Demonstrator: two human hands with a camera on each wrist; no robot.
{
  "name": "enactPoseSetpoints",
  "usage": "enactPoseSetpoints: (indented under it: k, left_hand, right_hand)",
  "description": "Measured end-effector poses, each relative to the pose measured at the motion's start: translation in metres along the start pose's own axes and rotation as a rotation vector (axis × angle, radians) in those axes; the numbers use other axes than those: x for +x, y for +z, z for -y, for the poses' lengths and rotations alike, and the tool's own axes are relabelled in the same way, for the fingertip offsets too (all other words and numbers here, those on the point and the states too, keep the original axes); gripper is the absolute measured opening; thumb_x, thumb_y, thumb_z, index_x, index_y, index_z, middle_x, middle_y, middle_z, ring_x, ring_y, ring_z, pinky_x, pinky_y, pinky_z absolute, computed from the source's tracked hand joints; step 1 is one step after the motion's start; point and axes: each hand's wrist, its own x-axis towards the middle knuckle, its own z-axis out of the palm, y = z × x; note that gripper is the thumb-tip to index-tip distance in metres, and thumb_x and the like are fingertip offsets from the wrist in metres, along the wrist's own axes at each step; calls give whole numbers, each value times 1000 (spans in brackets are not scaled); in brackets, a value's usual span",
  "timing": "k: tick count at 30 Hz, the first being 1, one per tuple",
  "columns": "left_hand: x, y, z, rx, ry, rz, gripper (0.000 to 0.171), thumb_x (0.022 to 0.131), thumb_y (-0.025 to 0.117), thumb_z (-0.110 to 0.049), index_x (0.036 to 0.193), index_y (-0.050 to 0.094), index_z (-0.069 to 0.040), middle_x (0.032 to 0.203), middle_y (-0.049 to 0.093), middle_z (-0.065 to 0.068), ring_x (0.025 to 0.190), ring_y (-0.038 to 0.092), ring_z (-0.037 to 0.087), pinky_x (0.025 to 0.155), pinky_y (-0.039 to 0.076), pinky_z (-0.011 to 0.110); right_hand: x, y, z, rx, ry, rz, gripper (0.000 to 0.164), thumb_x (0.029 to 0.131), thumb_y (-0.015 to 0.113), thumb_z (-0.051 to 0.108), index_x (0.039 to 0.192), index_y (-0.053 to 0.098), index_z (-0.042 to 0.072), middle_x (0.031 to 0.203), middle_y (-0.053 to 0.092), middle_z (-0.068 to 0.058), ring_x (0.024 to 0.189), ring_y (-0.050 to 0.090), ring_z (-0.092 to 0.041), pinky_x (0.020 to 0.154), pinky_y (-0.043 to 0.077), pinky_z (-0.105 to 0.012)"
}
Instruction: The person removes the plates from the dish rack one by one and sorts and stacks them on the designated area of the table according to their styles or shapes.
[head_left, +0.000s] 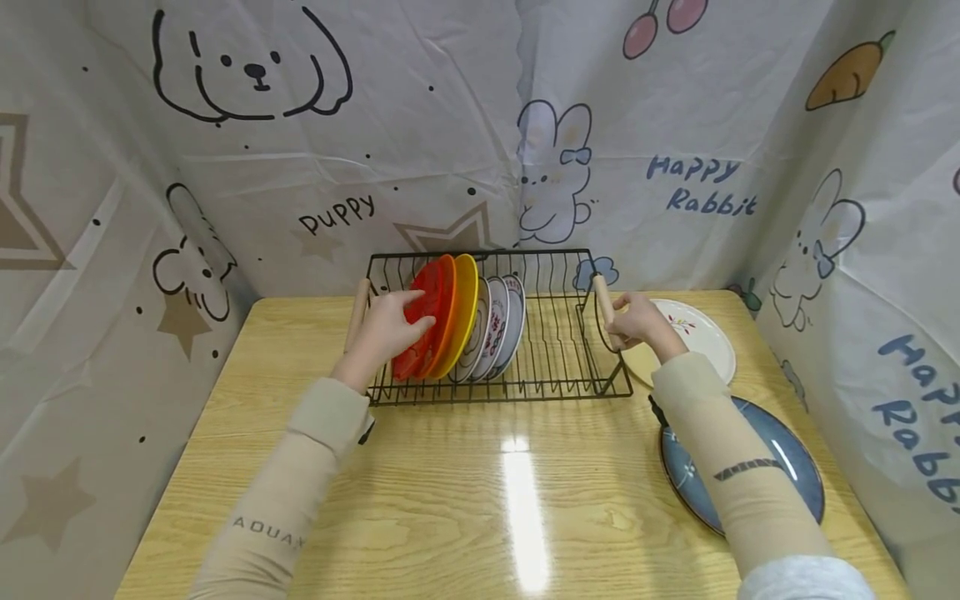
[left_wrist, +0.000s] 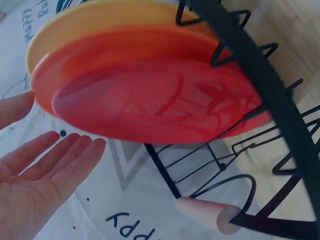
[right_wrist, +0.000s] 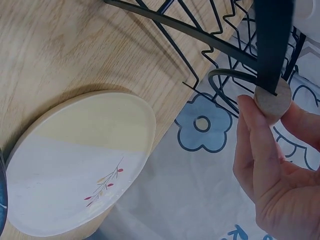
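A black wire dish rack [head_left: 555, 333] holds a red plate [left_wrist: 160, 100], an orange plate [head_left: 448, 287] and a yellow plate [head_left: 467, 292] standing on edge. Several white patterned plates [head_left: 512, 333] stand to their right. My left hand [head_left: 386, 325] is beside the red plate, thumb and fingers spread apart; in the left wrist view its fingertips [left_wrist: 97, 146] are close to the plates' rims with nothing between them. With fingers and thumb, my right hand [right_wrist: 275, 175] grips the wooden handle [right_wrist: 273, 102] at the rack's right end.
Right of the rack lies a cream and white oval plate [right_wrist: 100, 135] with a small sprig pattern. A blue plate [head_left: 787, 467] with a dark rim lies nearer, partly under the right forearm. The rack's left wooden handle [left_wrist: 207, 214] is beside the left hand. Printed cloth [head_left: 450, 125] surrounds the wooden table [head_left: 420, 500].
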Motion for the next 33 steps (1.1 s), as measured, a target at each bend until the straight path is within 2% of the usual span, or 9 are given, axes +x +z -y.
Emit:
enactPoseSetpoints:
  k: [1,3,7,9,13,17,20,24,33]
  left_hand:
    - [-1,2,-1,-17,2,10,50,87,60,-20,131,46,1,113,60,20,74,63,27,82,48,33]
    - [-2,6,-2,-67,3,29,50,86,60,-14,130,46,4,127,51,21,66,61,26,61,52,32]
    - [-3,15,-1,-37,12,39,47,85,60,-10,128,48,5,123,54,21,84,62,24,72,53,34]
    - [-4,19,1,-25,11,46,46,85,60,-9,128,48,5,119,56,21,82,62,25,71,53,35]
    - [-4,27,4,-11,16,43,41,85,58,-7,124,51,5,108,62,21,59,55,20,54,49,27]
    - [-5,35,8,17,46,10,35,83,57,-4,117,56,6,99,64,21,49,48,16,47,43,24]
    - [-6,40,10,25,54,-11,34,83,57,-1,116,57,7,100,64,22,58,58,20,52,49,26]
    - [-8,45,11,16,50,-35,33,83,57,1,115,57,8,103,63,23,82,64,28,66,54,34]
    - [-9,50,12,18,58,-84,29,83,56,2,112,59,8,103,63,23,84,63,29,67,54,36]
  right_hand:
    - [0,0,0,1,-3,0,48,83,55,1,125,34,-10,100,47,-28,63,57,-19,60,54,-33]
    - [0,0,0,0,-10,0,48,83,55,1,125,33,-10,100,47,-28,63,57,-19,59,54,-33]
    - [1,0,-1,-3,-14,-4,47,84,55,1,125,34,-10,101,47,-28,63,57,-19,58,54,-32]
    - [0,0,-1,-1,-12,-6,47,84,55,1,124,34,-10,101,47,-28,64,58,-19,58,54,-32]
    - [1,1,0,5,-8,-9,47,84,55,2,124,34,-9,101,48,-28,64,57,-19,58,54,-32]
    - [0,2,0,5,-8,-8,47,84,55,2,125,34,-9,101,47,-27,65,57,-19,59,54,-32]
    - [0,1,0,2,-11,-7,47,84,55,3,125,34,-9,101,47,-27,67,57,-21,59,54,-32]
    - [-1,0,-1,-4,-18,-8,47,84,55,2,124,34,-9,102,47,-28,68,58,-22,59,54,-32]
    - [-3,1,1,2,-15,2,48,84,55,2,125,33,-10,102,46,-29,68,58,-23,60,54,-35]
